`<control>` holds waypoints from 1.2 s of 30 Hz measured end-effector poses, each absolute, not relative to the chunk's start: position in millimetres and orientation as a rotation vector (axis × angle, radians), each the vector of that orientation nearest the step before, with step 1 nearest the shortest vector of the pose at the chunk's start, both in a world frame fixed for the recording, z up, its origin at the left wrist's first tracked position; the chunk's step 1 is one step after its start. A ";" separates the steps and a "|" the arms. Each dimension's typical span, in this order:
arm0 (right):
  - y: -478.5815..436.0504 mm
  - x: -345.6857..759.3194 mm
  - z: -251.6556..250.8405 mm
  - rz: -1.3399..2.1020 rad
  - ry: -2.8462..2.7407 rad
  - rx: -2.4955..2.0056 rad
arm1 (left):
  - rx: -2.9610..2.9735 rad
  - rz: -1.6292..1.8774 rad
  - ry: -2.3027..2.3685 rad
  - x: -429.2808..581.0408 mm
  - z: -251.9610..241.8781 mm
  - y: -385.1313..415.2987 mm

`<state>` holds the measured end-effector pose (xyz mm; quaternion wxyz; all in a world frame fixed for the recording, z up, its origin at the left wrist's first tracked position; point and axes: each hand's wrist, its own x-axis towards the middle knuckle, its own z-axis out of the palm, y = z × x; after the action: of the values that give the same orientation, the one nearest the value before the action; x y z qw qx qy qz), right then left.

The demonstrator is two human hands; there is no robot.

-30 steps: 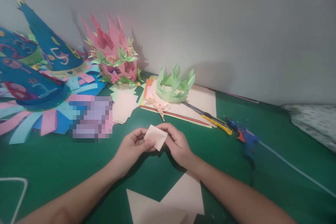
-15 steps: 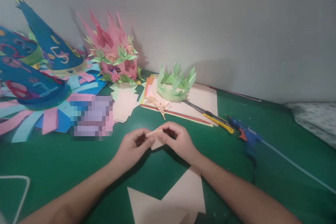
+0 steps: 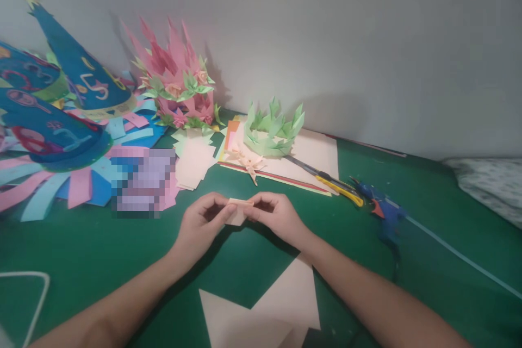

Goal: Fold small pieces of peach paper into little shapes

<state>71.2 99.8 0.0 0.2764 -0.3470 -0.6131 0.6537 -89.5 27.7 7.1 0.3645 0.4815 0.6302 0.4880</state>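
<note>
Pale pink, small folded paper piece (image 3: 236, 218), held over the smooth green tabletop (image 3: 122, 250).
We note the left hand (image 3: 203, 221) pinching its left end between thumb and fingers, the right hand (image 3: 279, 216) pinching its right end; a folded flap shows along the upper edge. Nearer us lie flat pale pink paper sheets (image 3: 285, 291); beyond, a light-green paper crown with leaf-shaped points (image 3: 269, 144) stands on stacked coloured paper (image 3: 320, 155).

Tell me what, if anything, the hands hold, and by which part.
A small folded pink paper, pinched at its left side by the left hand and its right side by the right hand.
</note>
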 end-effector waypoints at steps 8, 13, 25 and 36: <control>102.6 73.9 -2.1 1.840 -1.611 -0.912 | 1.249 1.247 1.613 -91.1 3.1 26.2; 104.0 74.2 -1.8 1.843 -1.498 -0.823 | 1.379 1.296 1.648 -92.7 3.1 27.2; 100.8 74.8 2.4 2.022 -1.460 -0.704 | 2.478 1.426 1.461 -100.5 10.4 20.9; 93.2 71.8 3.6 2.060 -1.370 -0.757 | 2.738 1.163 1.307 -95.5 0.3 18.6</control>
<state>71.8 93.2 3.6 0.2738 -0.2813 -0.5092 0.7659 -95.5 18.6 0.3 -0.0536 0.8414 0.4016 0.3575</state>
